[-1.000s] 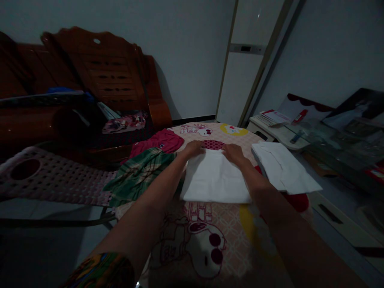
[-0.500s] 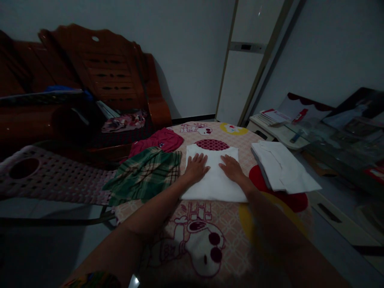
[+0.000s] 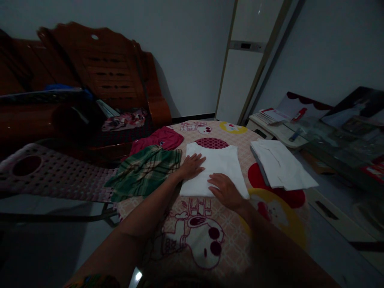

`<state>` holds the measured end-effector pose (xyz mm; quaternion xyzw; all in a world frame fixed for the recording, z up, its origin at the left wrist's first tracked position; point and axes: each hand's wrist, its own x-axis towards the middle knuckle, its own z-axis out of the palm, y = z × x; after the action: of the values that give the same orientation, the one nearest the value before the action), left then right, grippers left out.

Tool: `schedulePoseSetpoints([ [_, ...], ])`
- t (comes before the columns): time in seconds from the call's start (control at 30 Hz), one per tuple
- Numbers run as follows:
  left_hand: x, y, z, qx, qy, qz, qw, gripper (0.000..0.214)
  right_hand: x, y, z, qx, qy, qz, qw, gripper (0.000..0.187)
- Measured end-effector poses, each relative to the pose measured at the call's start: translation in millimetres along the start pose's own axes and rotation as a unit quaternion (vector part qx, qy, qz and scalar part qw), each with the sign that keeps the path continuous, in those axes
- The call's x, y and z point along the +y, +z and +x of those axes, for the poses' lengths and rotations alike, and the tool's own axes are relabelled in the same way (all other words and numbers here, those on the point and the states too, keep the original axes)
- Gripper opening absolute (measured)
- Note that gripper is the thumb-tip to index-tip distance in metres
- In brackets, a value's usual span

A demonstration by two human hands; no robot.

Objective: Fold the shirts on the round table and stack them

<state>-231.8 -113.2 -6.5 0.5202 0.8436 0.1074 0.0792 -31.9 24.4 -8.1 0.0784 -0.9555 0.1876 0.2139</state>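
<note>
A white folded shirt [image 3: 220, 160] lies flat in front of me, its wide neckline at the far side. My left hand [image 3: 193, 166] rests on the shirt's left part, palm down with the fingers stretched out. Over the near right part of the same shirt is my right hand [image 3: 223, 189], fingers extended and pointing left; whether it presses on the cloth I cannot tell. Neither hand grips anything. Left of the shirt lies a green plaid garment [image 3: 147, 170], close to my left forearm, with a crimson garment [image 3: 159, 140] behind it.
The round table wears a patterned cloth [image 3: 234, 236]. Folded white clothes [image 3: 282, 164] are stacked on its right side. A woven chair [image 3: 69, 174] stands at the left and a wooden sofa [image 3: 111, 72] behind. To the right is a glass-topped cabinet [image 3: 330, 148].
My right hand has moved from the far right of the shirt towards its near edge and leftward. The left hand has shifted slightly left, still on the cloth.
</note>
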Motion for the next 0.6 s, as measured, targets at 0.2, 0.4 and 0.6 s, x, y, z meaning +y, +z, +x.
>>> schedulePoseSetpoints([
  [0.2, -15.0, -14.1, -31.3, 0.059, -0.035, -0.047, 0.997, 0.05, 38.1, -31.0, -36.9, 0.135, 0.136, -0.033, 0.981, 0.026],
  [0.4, -2.4, -29.2, -69.7, 0.04, -0.138, -0.047, 0.989, 0.031, 54.3, -47.7, -64.8, 0.064, 0.322, -0.058, 0.943, 0.032],
  [0.6, 11.6, -31.9, -86.9, 0.07, -0.163, -0.097, 0.979, 0.046, 54.0, -56.6, -71.4, 0.051, 0.381, 0.034, 0.923, 0.037],
])
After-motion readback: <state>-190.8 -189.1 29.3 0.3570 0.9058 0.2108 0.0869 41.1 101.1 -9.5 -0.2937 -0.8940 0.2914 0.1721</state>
